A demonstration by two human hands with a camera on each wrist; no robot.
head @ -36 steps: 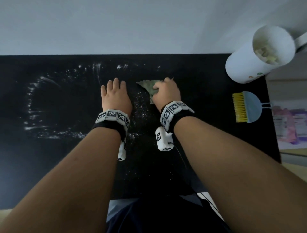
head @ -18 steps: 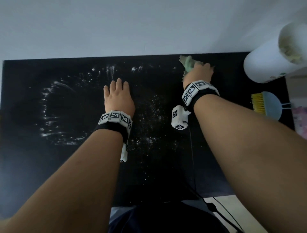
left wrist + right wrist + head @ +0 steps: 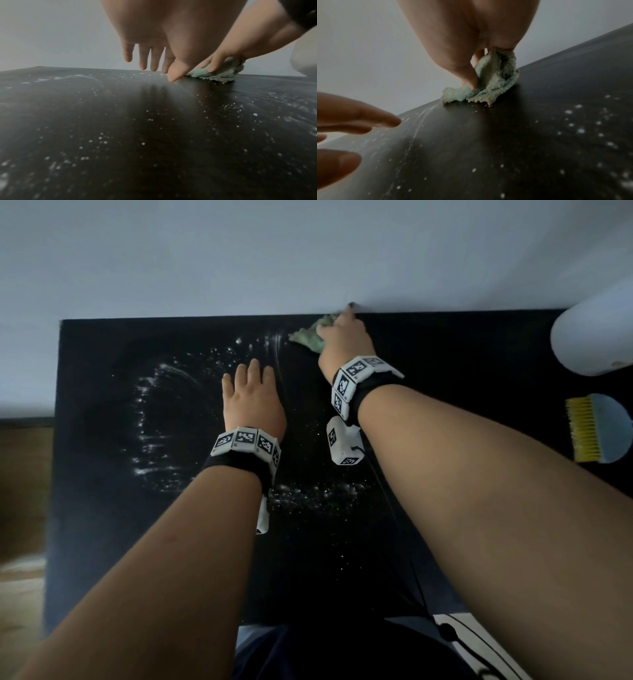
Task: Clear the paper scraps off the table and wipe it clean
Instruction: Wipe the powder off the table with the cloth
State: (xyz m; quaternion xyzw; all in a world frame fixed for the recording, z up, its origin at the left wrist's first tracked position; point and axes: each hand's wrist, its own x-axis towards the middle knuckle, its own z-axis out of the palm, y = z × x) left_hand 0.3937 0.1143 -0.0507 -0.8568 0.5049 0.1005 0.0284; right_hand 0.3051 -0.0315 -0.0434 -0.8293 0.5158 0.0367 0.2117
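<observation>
Off-task items, right side and surround.
White cylinder [image 3: 596,337] lies at far-right counter edge; blue brush [image 3: 606,428] with yellow bristles [image 3: 584,429] lies nearer, apart from it. Pale wall [image 3: 274,251] behind. Wood floor [image 3: 20,474] at left.

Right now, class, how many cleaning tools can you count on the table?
2: a green cloth under the right hand at the far edge; a yellow-bristled brush at the right edge.

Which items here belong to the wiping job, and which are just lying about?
In use:
- crumpled green cloth, gripped by right hand
- black table with white specks
- left hand

Lying about:
- yellow-bristled blue brush
- white cylindrical container
</observation>
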